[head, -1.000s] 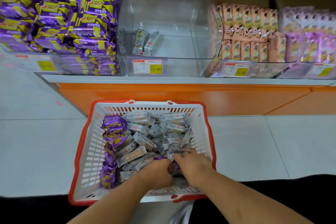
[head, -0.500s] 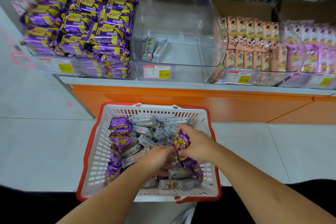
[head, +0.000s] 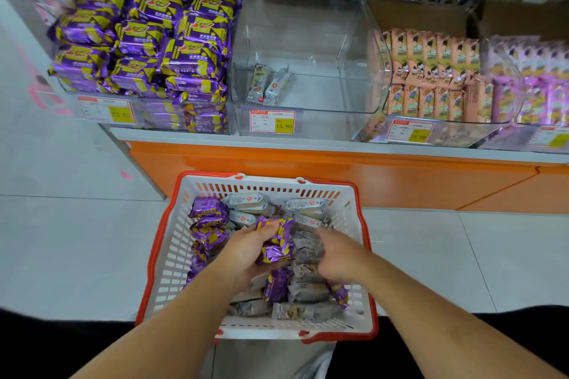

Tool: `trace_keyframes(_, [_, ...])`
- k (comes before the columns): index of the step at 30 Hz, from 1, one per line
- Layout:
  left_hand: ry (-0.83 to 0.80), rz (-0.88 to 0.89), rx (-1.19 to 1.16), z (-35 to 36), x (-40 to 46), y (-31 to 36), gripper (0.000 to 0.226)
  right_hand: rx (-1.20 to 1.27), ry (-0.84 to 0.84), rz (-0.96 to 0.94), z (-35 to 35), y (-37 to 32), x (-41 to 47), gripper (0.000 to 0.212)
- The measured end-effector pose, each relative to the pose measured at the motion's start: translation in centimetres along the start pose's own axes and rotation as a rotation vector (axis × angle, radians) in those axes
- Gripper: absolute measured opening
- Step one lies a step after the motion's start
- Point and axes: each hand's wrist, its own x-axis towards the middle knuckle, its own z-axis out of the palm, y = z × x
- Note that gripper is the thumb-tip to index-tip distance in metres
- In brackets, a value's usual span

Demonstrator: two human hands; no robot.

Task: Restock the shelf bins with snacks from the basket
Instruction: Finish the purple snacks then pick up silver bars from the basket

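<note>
Shelf (head: 308, 149) runs across the top with an orange base under it, holding a row of clear bins. Far-left bin (head: 101, 95) is stacked high with purple-and-yellow snack packs (head: 172, 46), the middle bin (head: 348, 95) only has two grey packs (head: 269, 84) lying at its front left, and the bins to the right hold peach and pink packs. Yellow price tag (head: 272, 121) is clipped on the middle bin's front. Down on the tiled floor, just in front of the shelf, sits the white basket (head: 160, 261) with a red rim, full of mixed grey and purple snacks. Left hand (head: 246, 251) is over the basket with fingers curled round a bunch of purple packs (head: 275, 243). Right hand (head: 337, 252) is just beside it, fingers pointing down into the grey packs, too blurry to tell if it's gripping any.
</note>
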Motion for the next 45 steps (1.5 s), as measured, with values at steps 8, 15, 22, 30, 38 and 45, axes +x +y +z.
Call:
trace_keyframes(8, [-0.049, 0.076, 0.114, -0.1, -0.8, 0.8, 0.031, -0.778, 0.073, 0.172, 7.0, 0.9, 0.9, 0.055])
trace_keyframes(15, [0.149, 0.351, 0.63, -0.8, -3.4, 6.1, 0.038, 0.129, 0.149, 0.028, -0.9, -3.8, 0.7, 0.022])
trace_keyframes(22, [0.093, 0.686, 0.764, -2.6, -10.4, 14.9, 0.036, 0.832, 0.089, -0.364, -8.3, -10.6, -6.3, 0.043])
trace_keyframes(30, [-0.032, 0.753, 0.968, -6.7, -16.1, 19.0, 0.015, 0.85, 0.213, -0.662, -11.0, -15.1, -10.3, 0.05])
trace_keyframes(38, [-0.022, 0.677, 0.643, -10.7, -18.0, 21.3, 0.046, 0.917, 0.29, -0.768, -11.8, -22.4, -9.2, 0.049])
trace_keyframes(45, [0.063, 0.694, 0.483, -14.8, -18.0, 23.3, 0.024, 0.441, 0.566, -0.735, -10.9, -29.8, -6.5, 0.054])
